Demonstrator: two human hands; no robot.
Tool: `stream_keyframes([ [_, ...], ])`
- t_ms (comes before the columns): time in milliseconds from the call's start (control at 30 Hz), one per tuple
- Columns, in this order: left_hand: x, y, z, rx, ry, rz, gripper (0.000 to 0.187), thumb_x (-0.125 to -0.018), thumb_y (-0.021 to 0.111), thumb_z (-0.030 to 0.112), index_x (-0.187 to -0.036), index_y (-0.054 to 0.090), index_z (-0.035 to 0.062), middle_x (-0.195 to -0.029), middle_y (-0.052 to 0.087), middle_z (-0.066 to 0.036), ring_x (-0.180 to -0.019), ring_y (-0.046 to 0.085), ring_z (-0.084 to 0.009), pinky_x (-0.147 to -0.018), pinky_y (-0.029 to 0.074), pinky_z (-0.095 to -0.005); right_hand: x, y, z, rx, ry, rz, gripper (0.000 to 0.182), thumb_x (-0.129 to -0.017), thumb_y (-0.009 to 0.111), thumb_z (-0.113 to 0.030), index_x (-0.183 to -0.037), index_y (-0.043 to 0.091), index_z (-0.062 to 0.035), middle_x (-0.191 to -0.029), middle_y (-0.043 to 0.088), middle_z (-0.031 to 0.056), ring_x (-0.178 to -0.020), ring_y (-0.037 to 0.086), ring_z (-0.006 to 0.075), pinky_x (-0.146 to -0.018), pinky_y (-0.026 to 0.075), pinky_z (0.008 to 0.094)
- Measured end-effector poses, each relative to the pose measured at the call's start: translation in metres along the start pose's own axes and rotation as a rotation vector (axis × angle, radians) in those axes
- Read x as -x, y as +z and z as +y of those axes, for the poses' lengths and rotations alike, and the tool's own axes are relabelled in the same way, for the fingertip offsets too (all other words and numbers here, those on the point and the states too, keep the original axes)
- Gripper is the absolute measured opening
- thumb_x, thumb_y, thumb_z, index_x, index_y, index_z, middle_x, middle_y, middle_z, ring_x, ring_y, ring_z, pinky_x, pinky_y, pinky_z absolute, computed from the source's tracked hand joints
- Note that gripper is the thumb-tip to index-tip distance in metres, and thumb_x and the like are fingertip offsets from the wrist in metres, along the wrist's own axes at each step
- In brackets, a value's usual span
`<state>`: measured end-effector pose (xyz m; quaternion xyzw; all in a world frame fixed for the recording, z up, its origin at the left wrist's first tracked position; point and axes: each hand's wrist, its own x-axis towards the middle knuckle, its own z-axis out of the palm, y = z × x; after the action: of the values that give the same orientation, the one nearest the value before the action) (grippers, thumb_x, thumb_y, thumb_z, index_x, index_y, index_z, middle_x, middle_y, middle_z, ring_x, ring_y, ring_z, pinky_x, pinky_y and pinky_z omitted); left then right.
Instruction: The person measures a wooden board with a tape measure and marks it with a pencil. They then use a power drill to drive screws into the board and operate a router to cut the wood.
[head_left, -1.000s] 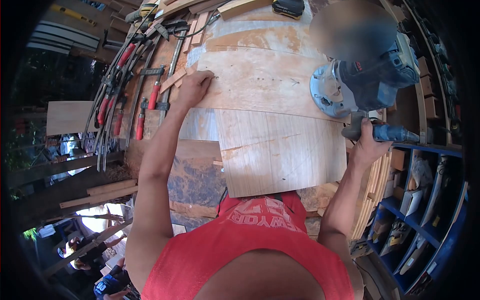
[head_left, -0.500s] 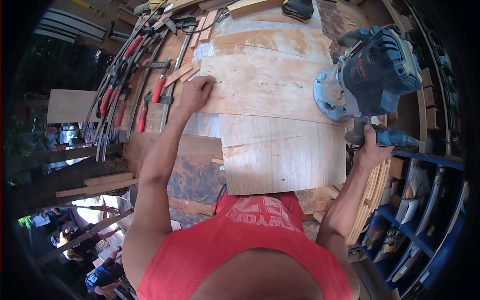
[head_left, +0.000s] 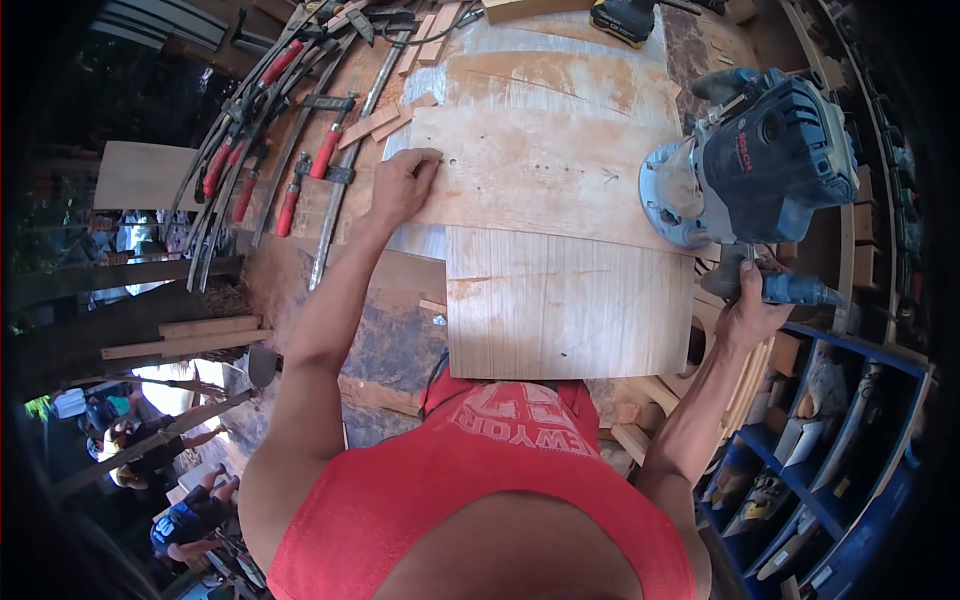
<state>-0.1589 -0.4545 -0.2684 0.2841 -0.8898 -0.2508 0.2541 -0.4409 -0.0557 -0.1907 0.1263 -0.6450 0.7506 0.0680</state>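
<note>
My right hand [head_left: 755, 308] is closed round the near handle of a blue router [head_left: 775, 160], thumb on top. The router's round base rests at the right end of a long plywood board [head_left: 540, 175]. At that board's left end, my left hand [head_left: 407, 186] has its fingers curled over the edge, gripping it. Under the board, a second plywood panel [head_left: 570, 310] reaches towards my red shirt. Whether the router's bit touches the wood is hidden by its base.
Several bar clamps with red handles [head_left: 325, 152] lie left of the boards, beside small wood strips [head_left: 385, 122]. A black and yellow power tool [head_left: 625, 20] sits at the back. Blue shelving [head_left: 820, 460] stands at right. People [head_left: 190, 520] are at lower left.
The whole view has shifted slightly as my head moved. Both hands, the router and the boards keep the same places relative to each other.
</note>
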Motion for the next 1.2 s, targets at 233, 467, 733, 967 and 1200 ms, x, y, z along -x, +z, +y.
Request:
stream_keyframes([
  [233,-0.006,0.0,0.008,-0.145,0.122,-0.066,0.01,-0.089,0.067,0.009,-0.097,0.072,0.0075,-0.091,0.071,-0.016,-0.082,0.069,-0.0345,-0.073,0.055,-0.0423,0.0,-0.004,0.0,0.074,0.013,0.01,0.047,-0.079,0.08,0.001,-0.116,0.052,0.0026,-0.105,0.061,0.0106,-0.092,0.062,0.0182,-0.085,0.055,0.0323],
  [467,-0.012,-0.002,0.01,-0.123,0.261,-0.126,0.013,-0.088,0.068,0.009,-0.1,0.072,0.0053,-0.091,0.071,-0.015,-0.087,0.068,-0.0337,-0.076,0.055,-0.0427,0.004,0.005,-0.01,0.114,0.069,0.038,0.046,-0.079,0.079,0.001,-0.116,0.052,0.0023,-0.107,0.059,0.0103,-0.095,0.06,0.0175,-0.089,0.052,0.0329],
  [733,-0.016,-0.005,0.014,-0.168,0.014,-0.136,0.022,-0.091,0.07,0.021,-0.102,0.073,0.0027,-0.089,0.07,-0.017,-0.086,0.066,-0.0366,-0.079,0.053,-0.0466,0.004,0.005,-0.01,0.105,0.04,0.049,0.048,-0.079,0.08,-0.001,-0.117,0.051,0.002,-0.108,0.057,0.0098,-0.097,0.058,0.0173,-0.089,0.051,0.033],
  [967,-0.017,0.003,0.001,-0.238,0.147,-0.133,0.018,-0.094,0.064,0.016,-0.099,0.074,0.0018,-0.097,0.07,-0.019,-0.095,0.065,-0.0381,-0.085,0.051,-0.0461,0.004,0.004,-0.01,0.117,0.036,0.045,0.051,-0.079,0.082,-0.003,-0.118,0.051,0.0025,-0.106,0.057,0.0093,-0.094,0.058,0.016,-0.087,0.051,0.0309],
  [1200,-0.023,-0.007,-0.004,-0.178,0.351,-0.226,0.014,-0.091,0.064,0.01,-0.099,0.073,0.0021,-0.098,0.069,-0.014,-0.098,0.063,-0.0347,-0.084,0.052,-0.044,0.005,0.004,-0.008,0.098,-0.003,0.039,0.046,-0.08,0.082,-0.003,-0.115,0.053,0.0027,-0.104,0.058,0.0074,-0.091,0.058,0.0141,-0.084,0.051,0.0292],
])
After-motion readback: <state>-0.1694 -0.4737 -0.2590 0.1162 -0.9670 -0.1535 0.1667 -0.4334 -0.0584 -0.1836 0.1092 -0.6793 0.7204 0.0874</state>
